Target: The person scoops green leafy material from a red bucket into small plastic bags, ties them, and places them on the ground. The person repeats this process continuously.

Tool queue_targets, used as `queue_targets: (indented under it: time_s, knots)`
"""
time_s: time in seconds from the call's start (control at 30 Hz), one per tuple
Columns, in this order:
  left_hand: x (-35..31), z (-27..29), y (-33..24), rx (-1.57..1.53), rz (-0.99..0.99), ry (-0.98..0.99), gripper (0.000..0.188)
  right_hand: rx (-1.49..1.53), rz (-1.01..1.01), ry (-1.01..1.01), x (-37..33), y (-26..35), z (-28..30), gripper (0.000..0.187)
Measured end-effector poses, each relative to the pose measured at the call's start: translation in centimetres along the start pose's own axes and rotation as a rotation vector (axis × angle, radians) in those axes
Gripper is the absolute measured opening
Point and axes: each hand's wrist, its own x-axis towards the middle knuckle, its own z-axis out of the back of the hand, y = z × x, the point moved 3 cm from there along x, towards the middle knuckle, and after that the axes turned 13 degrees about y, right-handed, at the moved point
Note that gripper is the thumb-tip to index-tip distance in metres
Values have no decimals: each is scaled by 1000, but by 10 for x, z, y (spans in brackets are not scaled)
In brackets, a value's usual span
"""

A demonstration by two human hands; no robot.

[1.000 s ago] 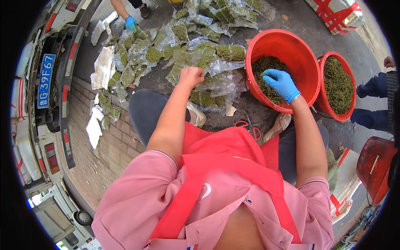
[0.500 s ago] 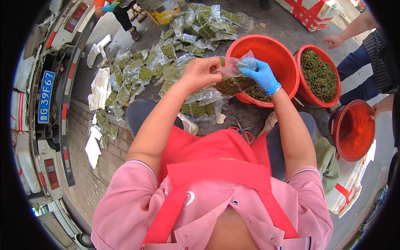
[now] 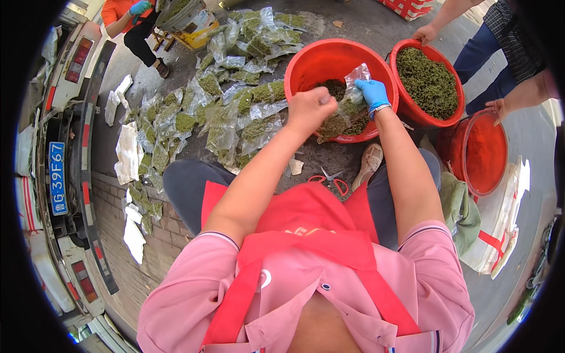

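My right hand (image 3: 372, 95), in a blue glove, grips a clear plastic bag (image 3: 357, 75) by its upper part. Green, crumbly plant stuff fills the bag's lower part, which hangs over the near rim of a large red tub (image 3: 299, 62). Some of the same green stuff lies in the tub. My bare left hand (image 3: 312, 110) is closed in a fist beside the bag, left of the tub's middle; whatever its fingers hold is hidden. Red-handled scissors (image 3: 337, 183) lie on the ground by my shoe.
Many clear bags of green stuff (image 3: 268, 93) spread over the ground ahead and left. A full red tub (image 3: 427, 83) and a red bucket (image 3: 488, 154) stand right, each touched by a co-worker's hand. Another person in orange (image 3: 116, 13) sits far left beside a pail (image 3: 191, 23).
My view has shifted, so the tubs sit further left. My left hand has come off the bag's top and closed beside it. The bag now hangs from my right hand over the tub's near edge.
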Motion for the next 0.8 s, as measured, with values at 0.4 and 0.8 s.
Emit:
queue_targets:
  time_s: [0.4, 0.8]
  knots:
    - [1, 12, 112, -597, 659, -51, 11, 19, -306, -313, 15, -60, 109, 39]
    - [17, -18, 156, -213, 574, 208, 29, -407, 73, -51, 6, -41, 42, 31]
